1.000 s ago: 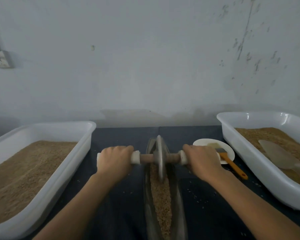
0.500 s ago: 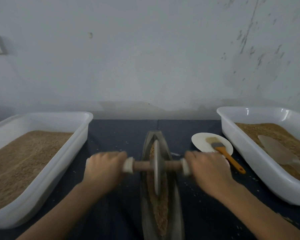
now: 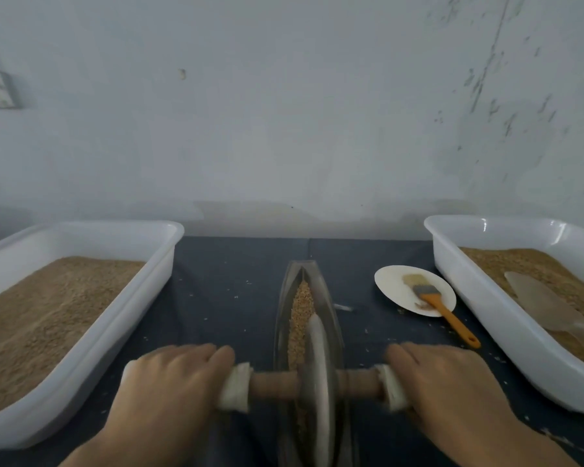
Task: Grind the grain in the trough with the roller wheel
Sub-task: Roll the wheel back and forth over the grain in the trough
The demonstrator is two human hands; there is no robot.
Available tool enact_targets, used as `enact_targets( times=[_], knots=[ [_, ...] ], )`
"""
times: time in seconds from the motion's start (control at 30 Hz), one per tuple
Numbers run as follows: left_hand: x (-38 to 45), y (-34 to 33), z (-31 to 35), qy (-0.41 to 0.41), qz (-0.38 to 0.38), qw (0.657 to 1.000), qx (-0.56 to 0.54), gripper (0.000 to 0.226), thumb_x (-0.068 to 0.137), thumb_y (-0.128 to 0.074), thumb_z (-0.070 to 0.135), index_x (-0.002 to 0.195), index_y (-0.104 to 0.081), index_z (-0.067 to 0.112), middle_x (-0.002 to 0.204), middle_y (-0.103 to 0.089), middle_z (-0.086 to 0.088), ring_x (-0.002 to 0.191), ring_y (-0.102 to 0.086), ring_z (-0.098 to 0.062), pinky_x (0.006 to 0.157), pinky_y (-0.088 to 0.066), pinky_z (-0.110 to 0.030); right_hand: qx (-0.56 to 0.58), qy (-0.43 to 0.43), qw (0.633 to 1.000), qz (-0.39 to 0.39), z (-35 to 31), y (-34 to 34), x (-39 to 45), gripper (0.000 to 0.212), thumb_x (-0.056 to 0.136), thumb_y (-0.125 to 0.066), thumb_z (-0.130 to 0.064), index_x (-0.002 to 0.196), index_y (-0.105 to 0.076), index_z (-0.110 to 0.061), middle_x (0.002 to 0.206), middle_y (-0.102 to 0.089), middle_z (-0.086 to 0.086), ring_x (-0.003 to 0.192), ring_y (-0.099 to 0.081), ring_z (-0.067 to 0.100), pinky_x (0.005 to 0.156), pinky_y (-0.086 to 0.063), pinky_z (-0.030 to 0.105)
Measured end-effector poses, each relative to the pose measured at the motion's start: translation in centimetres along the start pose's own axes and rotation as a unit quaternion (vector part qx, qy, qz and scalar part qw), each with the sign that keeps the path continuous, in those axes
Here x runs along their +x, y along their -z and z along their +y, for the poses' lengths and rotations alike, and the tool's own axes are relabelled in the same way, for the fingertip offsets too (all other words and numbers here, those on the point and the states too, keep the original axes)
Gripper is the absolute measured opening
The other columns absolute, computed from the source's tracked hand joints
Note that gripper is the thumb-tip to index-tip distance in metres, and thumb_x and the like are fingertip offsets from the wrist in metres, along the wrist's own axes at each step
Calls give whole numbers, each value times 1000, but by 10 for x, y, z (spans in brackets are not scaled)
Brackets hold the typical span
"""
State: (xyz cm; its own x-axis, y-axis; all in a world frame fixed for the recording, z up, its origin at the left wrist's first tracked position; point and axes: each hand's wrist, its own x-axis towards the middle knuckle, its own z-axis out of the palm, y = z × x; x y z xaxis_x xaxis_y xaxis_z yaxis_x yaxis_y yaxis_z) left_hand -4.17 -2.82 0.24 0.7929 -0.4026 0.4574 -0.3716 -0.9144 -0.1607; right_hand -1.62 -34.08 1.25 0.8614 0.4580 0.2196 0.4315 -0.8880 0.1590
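Grain lies along the narrow metal trough in the middle of our dark table, and the roller wheel stands upright in the trough's near part. Our left hand and right hand each curl in a closed grip round the wrapped ends of the wheel's wooden axle. White tubs of brown meal flank us, the left tub and the right tub, with an orange-handled brush on a plate near the right one.
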Motion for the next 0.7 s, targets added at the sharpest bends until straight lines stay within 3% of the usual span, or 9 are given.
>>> enact_targets(
  times=[0.1,0.17,0.23,0.37,0.47,0.53,0.6,0.67,0.7],
  knots=[
    [9,-6,-6,7,-47,999,21,53,31,-89,35,59,-45,30,50,-44,13,39,-47,-11,46,-9,-20,-21,-11,997,-69,2,-7,10,43,61,-78,-43,92,-49,-36,85,-61,-11,72,-58,7,65,-48,27],
    [32,-22,-12,29,-71,995,58,44,49,-84,47,66,-47,32,58,-51,13,47,-54,-9,45,-23,-23,-35,-24,999,-32,9,-21,32,38,68,-75,-40,94,-47,-36,86,-61,-10,72,-59,9,62,-47,29],
    [64,-40,-22,87,-57,992,75,29,73,-68,53,79,-49,32,74,-60,12,67,-62,-11,55,-37,-27,-48,-41,998,-1,17,-31,63,32,75,-71,-37,95,-46,-33,88,-62,-8,72,-59,11,60,-45,28],
    [107,-56,-33,120,-40,988,88,24,83,-59,47,78,-42,31,81,-62,10,73,-62,-15,57,-35,-28,-42,-82,995,38,27,-42,107,31,78,-70,-36,92,-43,-30,85,-63,-6,64,-50,12,60,-39,27],
    [94,-44,-24,114,-54,989,81,22,83,-59,46,81,-44,30,84,-62,10,75,-61,-15,58,-34,-29,-11,-82,996,26,24,-43,88,34,80,-67,-42,87,-34,-34,82,-59,-9,65,-51,11,60,-41,28],
    [66,-28,-13,92,-62,991,74,25,75,-68,45,83,-49,30,81,-61,10,73,-62,-15,58,-36,-28,-1,-59,998,-2,19,-40,54,36,75,-68,-46,86,-34,-37,81,-58,-10,68,-55,10,60,-44,30],
    [34,-11,-2,37,-25,998,41,40,50,-85,38,71,-52,28,64,-55,9,54,-57,-14,49,-31,-26,-7,-19,1000,7,13,-31,19,46,55,-78,-48,82,-43,-38,71,-58,-10,59,-56,8,51,-45,28],
    [11,0,3,-9,27,1000,13,49,34,-89,29,61,-48,27,53,-46,9,43,-49,-14,48,-22,-24,1,12,999,42,7,-13,-1,56,28,-84,-46,70,-48,-37,54,-50,-11,42,-48,4,40,-33,18],
    [4,2,4,-11,33,999,9,50,32,-89,28,59,-47,27,52,-44,9,42,-48,-15,49,-21,-24,-8,21,999,38,7,-10,-5,56,26,-84,-46,68,-47,-38,53,-49,-13,41,-47,3,41,-30,17]
  ],
)
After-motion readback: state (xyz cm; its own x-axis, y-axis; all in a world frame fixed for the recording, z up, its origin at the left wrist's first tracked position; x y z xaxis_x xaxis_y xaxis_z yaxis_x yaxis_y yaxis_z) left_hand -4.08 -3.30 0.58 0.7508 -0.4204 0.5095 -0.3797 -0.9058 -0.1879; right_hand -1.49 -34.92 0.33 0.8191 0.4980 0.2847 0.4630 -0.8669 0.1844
